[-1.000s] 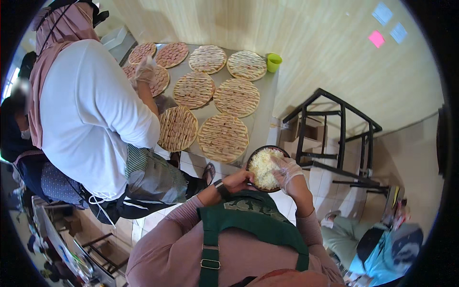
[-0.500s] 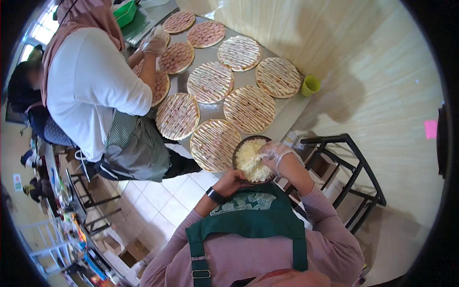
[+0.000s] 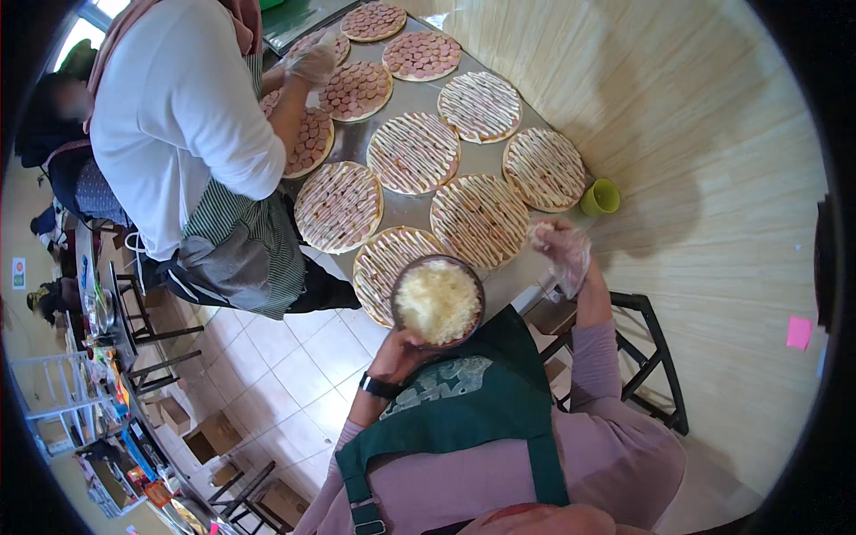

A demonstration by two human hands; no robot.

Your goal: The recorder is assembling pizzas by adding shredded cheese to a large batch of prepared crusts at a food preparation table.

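- Brown, round bowl (image 3: 470, 332): no long axis, mouth turned up, filled with grated cheese (image 3: 437, 299). It is at the table's near edge, overlapping the nearest pizza (image 3: 376, 267) in view; its height above cannot be judged.
- Left hand (image 3: 401, 355), bare, grips the bowl's near side.
- Right hand (image 3: 566, 254), in a clear glove, has its fingers bunched on what looks like a pinch of cheese, beside the sauce-striped pizza (image 3: 479, 221) nearest it.
- Metal table (image 3: 412, 209): striped pizzas toward the near end, sausage-topped ones (image 3: 357, 91) toward the far end, green cup (image 3: 601, 197) at the wall-side edge.
- Pale wall (image 3: 704, 169) beyond; tiled floor (image 3: 290, 383) below.
- Half a second ago the right hand was in the cheese; now it is out, apart from the bowl.
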